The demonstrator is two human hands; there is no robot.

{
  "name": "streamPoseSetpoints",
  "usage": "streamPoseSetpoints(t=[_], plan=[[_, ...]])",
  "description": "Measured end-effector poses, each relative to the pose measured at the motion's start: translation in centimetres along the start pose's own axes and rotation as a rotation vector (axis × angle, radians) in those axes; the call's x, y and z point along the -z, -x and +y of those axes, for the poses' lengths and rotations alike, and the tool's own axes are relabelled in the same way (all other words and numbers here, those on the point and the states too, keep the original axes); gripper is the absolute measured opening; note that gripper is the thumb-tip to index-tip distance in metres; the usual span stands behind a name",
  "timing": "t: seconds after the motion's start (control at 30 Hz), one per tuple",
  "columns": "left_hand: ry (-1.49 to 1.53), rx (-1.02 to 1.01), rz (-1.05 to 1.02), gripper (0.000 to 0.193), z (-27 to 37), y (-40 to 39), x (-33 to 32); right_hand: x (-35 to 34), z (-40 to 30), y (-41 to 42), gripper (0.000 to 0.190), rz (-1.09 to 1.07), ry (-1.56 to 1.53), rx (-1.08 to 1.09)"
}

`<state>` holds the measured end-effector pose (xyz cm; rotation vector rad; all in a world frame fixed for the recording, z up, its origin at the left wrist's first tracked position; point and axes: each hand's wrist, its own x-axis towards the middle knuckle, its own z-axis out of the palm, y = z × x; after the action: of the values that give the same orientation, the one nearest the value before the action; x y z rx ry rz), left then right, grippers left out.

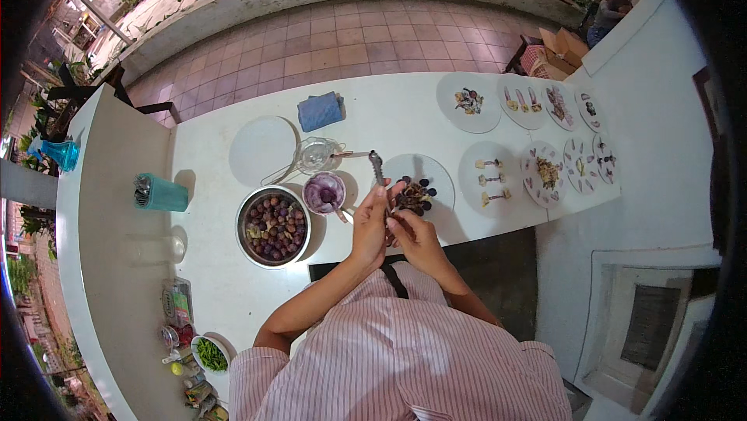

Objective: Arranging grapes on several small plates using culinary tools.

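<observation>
My left hand [369, 227] grips a slim utensil with a ridged dark grey handle [376, 165], which points away from me. At its near end are the bent fingers of my right hand [418, 241]; whether they hold something is hidden. Just beyond both hands lies a white plate [442, 179] with a brownish heap [414, 198] ringed by dark round pieces [432, 191]. Left of my hands, a cup [309, 192] smeared with purple paste holds a spoon. Beside it stands a metal bowl [240, 228] of purple-brown round pieces [277, 234] and some yellowish ones.
Several plates with arranged food, including one plate [467, 179], fill the right side. A glass bowl [316, 155], an empty plate [262, 149] and a folded blue cloth [321, 111] lie farther back. A teal cutlery holder [166, 192] and a bowl of green chillies [211, 355] stand left.
</observation>
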<state>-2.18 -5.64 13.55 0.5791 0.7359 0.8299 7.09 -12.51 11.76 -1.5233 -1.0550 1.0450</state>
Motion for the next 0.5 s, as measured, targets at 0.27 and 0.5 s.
streamPoseSetpoints(t=[0.27, 0.5], plan=[[-0.115, 0.188, 0.008, 0.033, -4.2, -2.5, -2.7, 3.9, 5.5, -1.9, 0.015, 0.075, -0.017, 0.091], [-0.089, 0.253, 0.013, 0.036, -9.9, -5.8, -0.4, 5.3, 9.3, -4.2, 0.019, 0.146, 0.086, 0.023]])
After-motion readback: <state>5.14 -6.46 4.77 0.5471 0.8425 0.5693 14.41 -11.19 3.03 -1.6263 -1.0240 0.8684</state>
